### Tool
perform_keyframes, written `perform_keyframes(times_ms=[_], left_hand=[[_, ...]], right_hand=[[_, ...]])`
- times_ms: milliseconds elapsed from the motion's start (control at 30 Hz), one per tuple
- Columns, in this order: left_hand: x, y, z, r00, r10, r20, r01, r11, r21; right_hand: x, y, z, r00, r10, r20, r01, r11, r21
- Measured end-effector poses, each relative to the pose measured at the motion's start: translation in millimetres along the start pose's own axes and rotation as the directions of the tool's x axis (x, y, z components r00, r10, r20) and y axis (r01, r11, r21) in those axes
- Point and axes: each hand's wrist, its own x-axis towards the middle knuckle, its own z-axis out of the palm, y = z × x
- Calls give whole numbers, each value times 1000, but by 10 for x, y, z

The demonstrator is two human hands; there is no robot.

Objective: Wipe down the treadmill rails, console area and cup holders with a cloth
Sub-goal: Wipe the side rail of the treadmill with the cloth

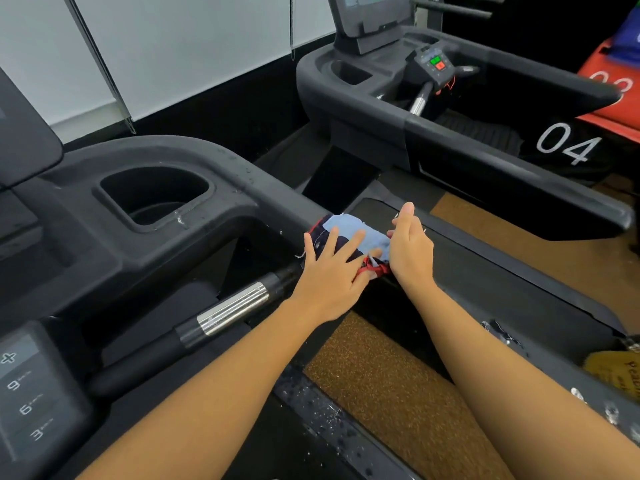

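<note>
A patchwork cloth (353, 233), light blue, dark navy and red, lies draped over the dark right rail (277, 199) of the treadmill. My left hand (332, 268) presses flat on the cloth with fingers spread. My right hand (410, 244) grips the cloth's right edge, fingers curled and thumb up. The cup holder (156, 199) is a deep dark pocket left of the cloth, with water drops on its rim. The console keypad (31, 396) shows at the lower left.
A silver and black handlebar grip (228, 311) runs below my left hand. A second treadmill (450, 133) marked 04 stands to the right across a brown floor gap (381, 386). A yellow item (616, 374) sits at the right edge. Window blinds (173, 46) are behind.
</note>
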Motion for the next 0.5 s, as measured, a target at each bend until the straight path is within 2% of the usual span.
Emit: perform_keyframes(times_ms=[133,300,500], left_hand=[[122,-52,-92,998,-1,62,-3,998,68],[200,123,-119,995,-52,91,48,998,40],[15,96,-14,996,82,23,-84,995,55]], right_hand=[[-11,-2,-1,1000,-3,12,2,1000,21],[4,1,-2,999,38,0,-38,997,71],[40,20,-25,994,106,10,-106,986,128]])
